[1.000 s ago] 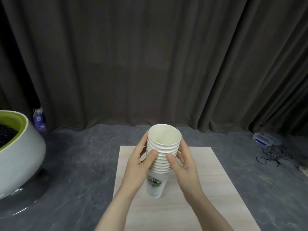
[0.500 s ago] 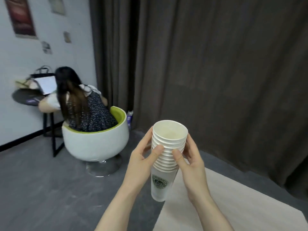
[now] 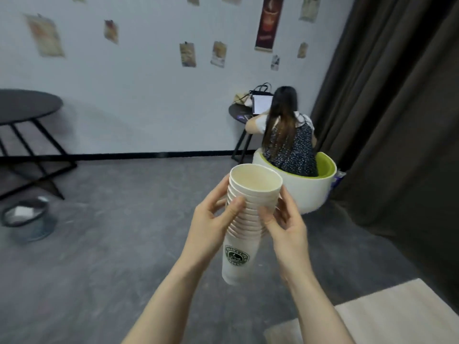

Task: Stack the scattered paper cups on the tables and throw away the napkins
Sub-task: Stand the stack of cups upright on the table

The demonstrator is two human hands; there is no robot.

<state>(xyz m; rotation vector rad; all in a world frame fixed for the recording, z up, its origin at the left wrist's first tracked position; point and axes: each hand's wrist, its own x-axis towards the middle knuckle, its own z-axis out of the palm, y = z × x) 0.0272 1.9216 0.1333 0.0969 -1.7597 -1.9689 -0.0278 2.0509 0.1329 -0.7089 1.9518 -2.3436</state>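
At the lower right corner, nearest the camera, a light wooden surface (image 3: pixel 387 309) showed only its left edge and one corner, with grey floor (image 3: pixel 99 256) running open to the left of it. Above that floor, off the surface's edge, the stack of paper cups (image 3: pixel 244 219) was held in the air, upright with a slight tilt, mouth open upward, a green round logo on the lowest cup. The left hand (image 3: pixel 211 227) wrapped the stack from its left side, thumb pressed across the ribbed rims at the front and fingers curled behind; the right hand (image 3: pixel 288 224) closed its grip on the opposite side, thumb on the rims and fingers round the back. Both grips met at the band of rims, leaving the bottom cup hanging free below.

Further out on the left a small bin (image 3: pixel 26 219) with a clear liner stood on the floor, something white inside it. Beyond it a dark round table (image 3: pixel 27 103) on black crossed legs stood against the wall, a wide stretch of bare floor between it and the hands. Behind the stack to the right, a person (image 3: pixel 285 135) sat with their back turned in a white and green tub chair (image 3: pixel 305 187), close to a dark curtain (image 3: pixel 397 120), facing a small round side table (image 3: pixel 239 112). Posters hung on the pale far wall (image 3: pixel 136 95)
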